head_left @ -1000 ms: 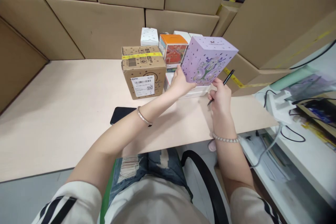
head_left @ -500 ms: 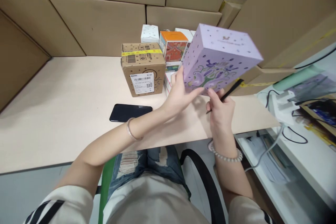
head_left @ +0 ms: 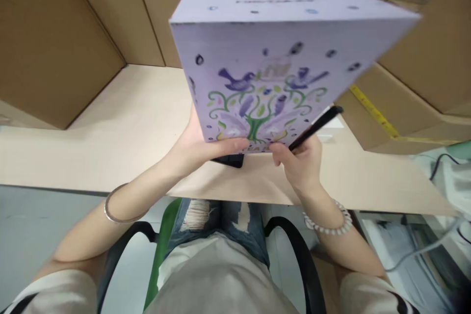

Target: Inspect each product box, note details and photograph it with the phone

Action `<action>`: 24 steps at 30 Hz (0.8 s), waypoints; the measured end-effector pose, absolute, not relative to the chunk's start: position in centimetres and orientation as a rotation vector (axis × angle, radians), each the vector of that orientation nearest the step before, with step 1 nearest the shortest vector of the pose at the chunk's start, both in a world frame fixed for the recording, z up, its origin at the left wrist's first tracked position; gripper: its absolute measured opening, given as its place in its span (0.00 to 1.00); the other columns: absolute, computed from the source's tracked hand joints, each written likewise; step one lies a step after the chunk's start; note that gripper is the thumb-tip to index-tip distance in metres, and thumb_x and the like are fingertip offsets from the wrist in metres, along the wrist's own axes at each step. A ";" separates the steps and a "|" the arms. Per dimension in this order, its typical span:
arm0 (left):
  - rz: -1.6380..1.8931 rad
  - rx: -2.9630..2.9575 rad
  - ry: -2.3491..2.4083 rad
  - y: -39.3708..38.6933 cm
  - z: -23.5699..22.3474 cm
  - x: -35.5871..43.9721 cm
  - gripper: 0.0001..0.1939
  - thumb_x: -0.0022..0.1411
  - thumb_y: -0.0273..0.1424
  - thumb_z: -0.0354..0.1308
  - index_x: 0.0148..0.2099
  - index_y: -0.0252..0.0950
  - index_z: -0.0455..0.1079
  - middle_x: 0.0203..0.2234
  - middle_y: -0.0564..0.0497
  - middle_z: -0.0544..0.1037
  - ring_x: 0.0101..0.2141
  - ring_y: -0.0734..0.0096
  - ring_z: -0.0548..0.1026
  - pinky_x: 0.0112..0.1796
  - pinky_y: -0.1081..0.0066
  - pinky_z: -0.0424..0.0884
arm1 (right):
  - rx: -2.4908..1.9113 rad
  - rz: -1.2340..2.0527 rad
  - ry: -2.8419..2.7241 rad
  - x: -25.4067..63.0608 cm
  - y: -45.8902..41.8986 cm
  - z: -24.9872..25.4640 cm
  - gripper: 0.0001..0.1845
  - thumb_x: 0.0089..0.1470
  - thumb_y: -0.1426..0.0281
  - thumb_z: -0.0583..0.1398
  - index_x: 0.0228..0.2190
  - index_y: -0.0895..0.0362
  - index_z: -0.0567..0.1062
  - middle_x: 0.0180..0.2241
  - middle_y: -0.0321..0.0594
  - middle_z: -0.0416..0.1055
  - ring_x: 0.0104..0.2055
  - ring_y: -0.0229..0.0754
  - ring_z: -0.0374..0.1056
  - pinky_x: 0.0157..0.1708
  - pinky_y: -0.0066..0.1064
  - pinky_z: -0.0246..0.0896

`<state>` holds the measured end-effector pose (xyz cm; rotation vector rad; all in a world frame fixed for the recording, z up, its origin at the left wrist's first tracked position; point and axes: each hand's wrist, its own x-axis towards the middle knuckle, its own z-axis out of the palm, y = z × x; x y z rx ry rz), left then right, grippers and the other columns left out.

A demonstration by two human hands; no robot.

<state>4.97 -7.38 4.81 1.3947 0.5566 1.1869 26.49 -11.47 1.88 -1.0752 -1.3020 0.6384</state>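
A lavender gift box (head_left: 265, 78), painted with two purple birds and curling green vines, is held up close before me, its top edge leaning my way. My left hand (head_left: 206, 144) grips its lower left corner, thumb across the front and fingers hidden behind. My right hand (head_left: 300, 159) pinches the lower right edge and also holds a black pen (head_left: 318, 126), which slants up to the right. Under the box's lower edge, part of a black phone (head_left: 232, 160) shows on the light wooden table (head_left: 147, 108).
Tall brown cardboard boxes (head_left: 114, 12) wall off the back and left. More cardboard with yellow tape (head_left: 375, 113) stands at the right. A power strip and cables lie at the far right, above a shelf with papers (head_left: 408, 250). The chair's armrests (head_left: 298, 260) flank my lap.
The lavender box has come closer and turned its painted front toward me. It now covers the smaller boxes behind it and most of the phone. My view has swung left.
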 end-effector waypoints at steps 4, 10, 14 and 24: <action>1.178 1.259 0.567 -6.8 3.9 2.7 0.49 0.56 0.37 0.80 0.73 0.42 0.61 0.70 0.41 0.74 0.70 0.39 0.72 0.69 0.46 0.71 | -0.958 0.767 -1.442 24.7 -7.8 0.6 0.39 0.47 0.38 0.74 0.52 0.46 0.75 0.47 0.43 0.81 0.40 0.48 0.79 0.34 0.40 0.80; 1.143 1.092 0.616 -5.4 1.8 0.4 0.45 0.54 0.37 0.81 0.69 0.39 0.67 0.67 0.39 0.78 0.69 0.36 0.73 0.68 0.45 0.72 | -1.021 0.880 -1.506 22.6 -5.0 -1.7 0.49 0.45 0.35 0.73 0.60 0.49 0.73 0.64 0.51 0.77 0.67 0.62 0.73 0.63 0.55 0.75; 1.098 1.027 0.706 -3.8 0.9 -0.6 0.48 0.48 0.38 0.83 0.68 0.37 0.67 0.66 0.37 0.78 0.70 0.31 0.71 0.68 0.39 0.70 | -1.104 0.909 -1.584 22.8 -4.7 -2.7 0.53 0.46 0.36 0.73 0.64 0.51 0.72 0.63 0.52 0.77 0.65 0.65 0.74 0.58 0.56 0.79; 1.240 1.026 0.501 -1.8 -0.8 -1.2 0.36 0.54 0.36 0.76 0.65 0.41 0.72 0.56 0.45 0.85 0.68 0.38 0.74 0.68 0.43 0.73 | -1.194 0.816 -1.821 26.9 -6.1 -0.4 0.45 0.55 0.60 0.75 0.71 0.48 0.71 0.66 0.50 0.77 0.56 0.53 0.78 0.25 0.30 0.72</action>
